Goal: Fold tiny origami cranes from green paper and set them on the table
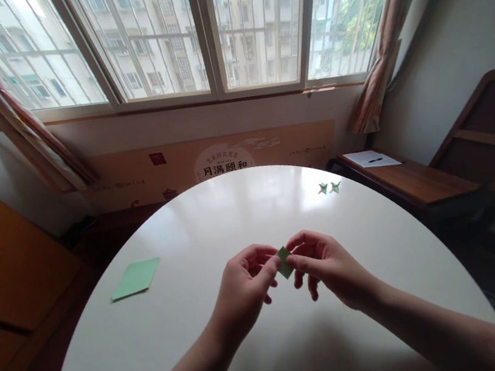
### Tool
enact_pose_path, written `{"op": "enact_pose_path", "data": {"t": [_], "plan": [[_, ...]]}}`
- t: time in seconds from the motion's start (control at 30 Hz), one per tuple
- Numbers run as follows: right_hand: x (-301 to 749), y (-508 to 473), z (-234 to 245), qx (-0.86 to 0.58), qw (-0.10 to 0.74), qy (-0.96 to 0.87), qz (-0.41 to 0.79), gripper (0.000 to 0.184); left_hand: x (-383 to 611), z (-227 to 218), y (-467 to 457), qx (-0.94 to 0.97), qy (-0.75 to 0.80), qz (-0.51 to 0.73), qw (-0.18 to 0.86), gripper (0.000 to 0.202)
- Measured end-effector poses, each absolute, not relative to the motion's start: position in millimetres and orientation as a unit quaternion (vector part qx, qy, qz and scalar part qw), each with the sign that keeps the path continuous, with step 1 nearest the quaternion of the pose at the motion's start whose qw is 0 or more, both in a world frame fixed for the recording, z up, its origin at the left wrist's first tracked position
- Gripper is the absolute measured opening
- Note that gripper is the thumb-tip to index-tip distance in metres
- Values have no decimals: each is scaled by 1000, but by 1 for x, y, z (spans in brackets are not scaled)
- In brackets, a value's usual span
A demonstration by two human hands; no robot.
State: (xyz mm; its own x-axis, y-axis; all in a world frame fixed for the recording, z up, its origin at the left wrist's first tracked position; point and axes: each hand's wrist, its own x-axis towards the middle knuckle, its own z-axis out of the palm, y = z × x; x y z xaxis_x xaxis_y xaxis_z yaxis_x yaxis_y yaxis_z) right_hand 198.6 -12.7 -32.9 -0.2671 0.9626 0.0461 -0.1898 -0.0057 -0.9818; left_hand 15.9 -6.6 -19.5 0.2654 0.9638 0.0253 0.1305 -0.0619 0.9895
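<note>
A small green folded paper in a diamond shape is held up over the white table. On its left side, my left hand pinches the edge between thumb and fingers. My right hand grips the opposite side the same way, its lower fingers hanging loosely below. Both thumbs lie on the face turned towards me; the back of the paper is hidden. To the left lies a stack of square green paper sheets. Two little green folded paper figures stand side by side near the far right edge.
The round white table carries all of this. Beyond its right edge, a wooden side table holds a white sheet with a pen on it. A printed orange panel stands under the barred windows, with a wooden cabinet at left.
</note>
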Motion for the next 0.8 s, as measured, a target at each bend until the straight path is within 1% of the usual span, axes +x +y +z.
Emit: {"op": "enact_pose_path", "data": {"t": [0.07,0.23,0.37,0.47,0.67,0.8], "plan": [[197,-14,-34,-368,487,-524,595,27,17,-19,-9,602,449,429,502,30],[196,-18,-36,-329,518,-523,591,24,18,-18,-15,618,442,468,452,18],[195,-19,-36,-305,535,-526,587,21,20,-17,-16,610,435,483,452,24],[194,-19,-37,-302,543,-529,578,20,20,-16,-17,608,435,489,450,19],[193,-19,-41,-285,560,-549,552,15,20,-15,-16,574,436,490,490,12],[194,-19,-40,-286,563,-570,526,12,20,-12,-15,556,431,483,520,20]]}}
